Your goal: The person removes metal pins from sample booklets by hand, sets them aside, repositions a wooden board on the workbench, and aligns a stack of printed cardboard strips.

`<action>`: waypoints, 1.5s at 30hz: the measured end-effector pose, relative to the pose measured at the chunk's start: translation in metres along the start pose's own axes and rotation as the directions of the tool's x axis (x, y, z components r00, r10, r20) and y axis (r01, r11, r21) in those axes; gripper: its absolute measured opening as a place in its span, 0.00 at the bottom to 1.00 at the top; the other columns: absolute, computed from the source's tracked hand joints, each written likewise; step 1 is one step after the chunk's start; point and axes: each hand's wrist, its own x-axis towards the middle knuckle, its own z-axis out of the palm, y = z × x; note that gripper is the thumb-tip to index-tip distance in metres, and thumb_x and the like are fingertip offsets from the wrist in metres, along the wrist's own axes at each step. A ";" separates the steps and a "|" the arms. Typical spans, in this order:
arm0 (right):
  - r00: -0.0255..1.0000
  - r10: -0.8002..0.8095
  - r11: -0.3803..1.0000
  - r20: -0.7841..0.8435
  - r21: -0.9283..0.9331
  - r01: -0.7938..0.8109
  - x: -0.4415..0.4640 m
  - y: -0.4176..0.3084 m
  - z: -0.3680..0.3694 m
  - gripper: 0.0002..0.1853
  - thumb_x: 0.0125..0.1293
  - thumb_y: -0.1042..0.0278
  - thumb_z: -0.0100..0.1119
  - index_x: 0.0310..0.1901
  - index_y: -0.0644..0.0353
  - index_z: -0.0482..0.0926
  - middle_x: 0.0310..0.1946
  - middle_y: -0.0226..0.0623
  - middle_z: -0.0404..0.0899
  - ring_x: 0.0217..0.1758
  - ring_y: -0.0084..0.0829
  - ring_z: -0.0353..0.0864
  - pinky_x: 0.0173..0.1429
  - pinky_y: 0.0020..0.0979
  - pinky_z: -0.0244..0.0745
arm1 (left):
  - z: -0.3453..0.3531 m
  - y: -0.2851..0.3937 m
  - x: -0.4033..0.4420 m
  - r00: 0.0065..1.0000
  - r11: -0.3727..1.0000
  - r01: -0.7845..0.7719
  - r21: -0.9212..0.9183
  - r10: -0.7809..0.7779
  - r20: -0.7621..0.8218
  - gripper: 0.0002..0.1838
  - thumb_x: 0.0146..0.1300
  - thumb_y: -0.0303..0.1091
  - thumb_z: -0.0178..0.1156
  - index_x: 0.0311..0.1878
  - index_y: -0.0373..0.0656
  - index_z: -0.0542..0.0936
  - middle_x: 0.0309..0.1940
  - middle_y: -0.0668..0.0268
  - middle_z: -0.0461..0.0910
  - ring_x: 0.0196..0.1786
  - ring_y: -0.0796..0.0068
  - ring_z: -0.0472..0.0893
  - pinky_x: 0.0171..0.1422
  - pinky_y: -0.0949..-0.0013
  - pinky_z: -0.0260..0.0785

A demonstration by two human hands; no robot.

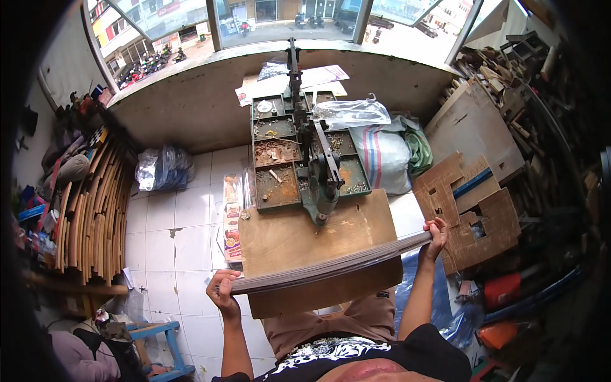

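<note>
A long stack of thin grey sheets [331, 261] spans the space in front of my body, seen edge-on above a brown board [305, 239]. My left hand [224, 288] is closed round the left end of the stack, and my right hand [436, 234] grips its right end, slightly higher in the view. Beyond the stack stands a green metal machine [321, 197] with a long dark arm. Divided green trays [278, 205] holding small metal parts flank it on both sides.
At left, curved wooden strips [89, 216] are stacked near a blue stool frame [175, 347]. A white woven sack [382, 159] lies right of the trays. Cut plywood [496, 219] leans farther right. Part of another person [83, 360] shows at lower left.
</note>
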 end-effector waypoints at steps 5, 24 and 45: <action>0.999 0.004 1.000 0.035 -0.015 -0.004 -0.001 0.003 -0.002 0.11 0.64 0.69 0.58 0.47 0.63 0.77 0.33 0.34 0.78 0.34 0.24 0.78 0.46 0.27 0.75 | -0.002 -0.008 0.000 0.998 0.998 -0.066 -0.025 0.066 0.016 0.13 0.61 0.37 0.55 0.31 0.34 0.78 0.30 0.54 0.81 0.37 0.67 0.79 0.47 0.65 0.71; 0.997 0.021 0.999 0.079 0.040 -0.024 -0.008 -0.002 -0.011 0.10 0.64 0.69 0.59 0.43 0.65 0.77 0.31 0.36 0.79 0.35 0.25 0.78 0.48 0.29 0.73 | -0.005 -0.010 -0.017 0.993 0.994 -0.108 -0.008 0.108 0.035 0.11 0.64 0.36 0.53 0.36 0.36 0.76 0.32 0.58 0.79 0.38 0.69 0.79 0.47 0.67 0.73; 0.995 0.018 0.999 0.098 -0.039 -0.014 0.001 0.001 -0.003 0.10 0.67 0.67 0.56 0.45 0.64 0.77 0.32 0.35 0.79 0.35 0.26 0.78 0.48 0.30 0.75 | -0.004 -0.028 -0.002 0.994 0.992 -0.108 -0.059 0.106 -0.026 0.10 0.60 0.33 0.53 0.33 0.34 0.77 0.32 0.54 0.80 0.38 0.65 0.81 0.50 0.65 0.72</action>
